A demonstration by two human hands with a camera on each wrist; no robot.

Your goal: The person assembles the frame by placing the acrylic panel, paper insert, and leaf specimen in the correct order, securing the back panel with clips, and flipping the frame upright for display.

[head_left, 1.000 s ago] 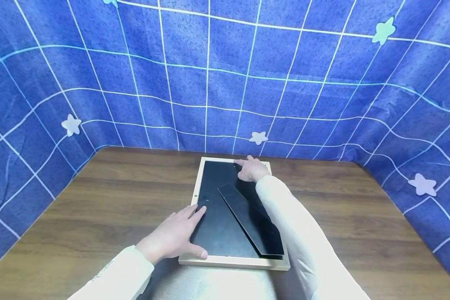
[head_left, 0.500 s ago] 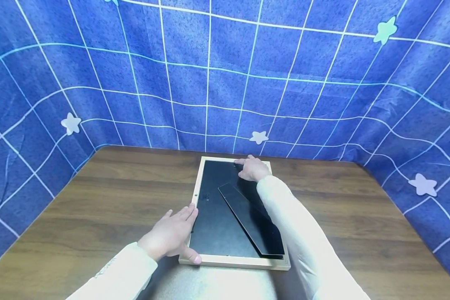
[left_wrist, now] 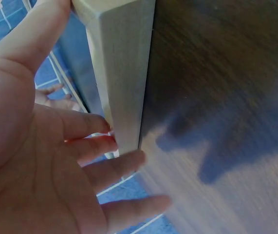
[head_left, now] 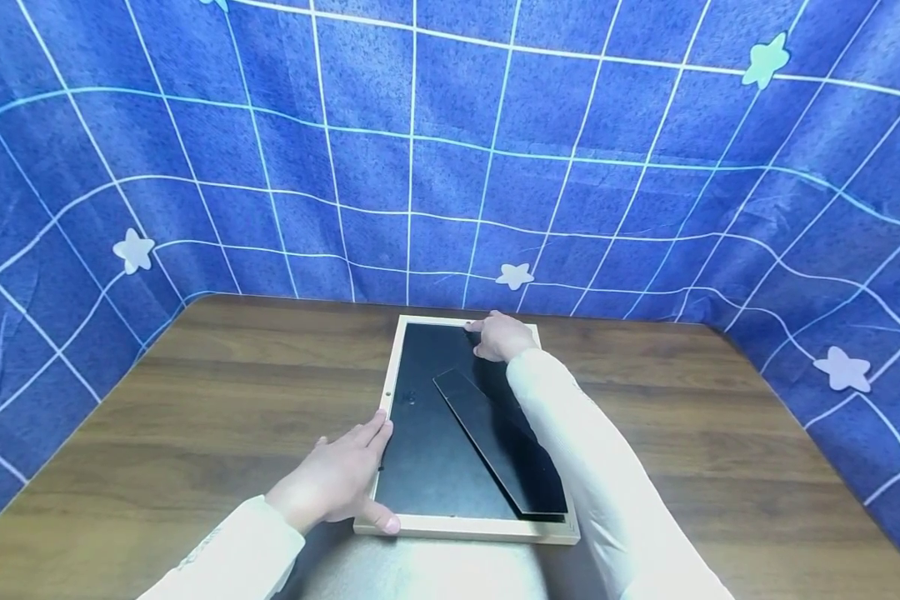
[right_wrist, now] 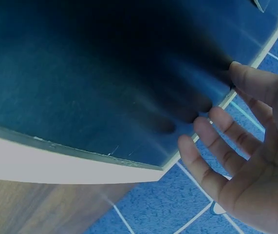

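Note:
A picture frame lies back side up on the table, with a pale wooden rim and a black backing board. Its black easel stand slants across the board. My left hand rests at the near left corner, thumb on the near rim and extended fingers along the left side; the left wrist view shows the fingers spread beside the wooden rim. At the far rim, my right hand touches the backing's edge with thumb and index finger. In the right wrist view its other fingers are loosely extended near the rim.
The brown wooden table extends on both sides of the frame. A blue cloth with white grid lines and stars hangs behind and beside it. My right sleeve covers part of the frame's right side.
My left hand has drawn back slightly to the left, its fingers going from over the backing board to the left rim. My right hand keeps its place at the far rim.

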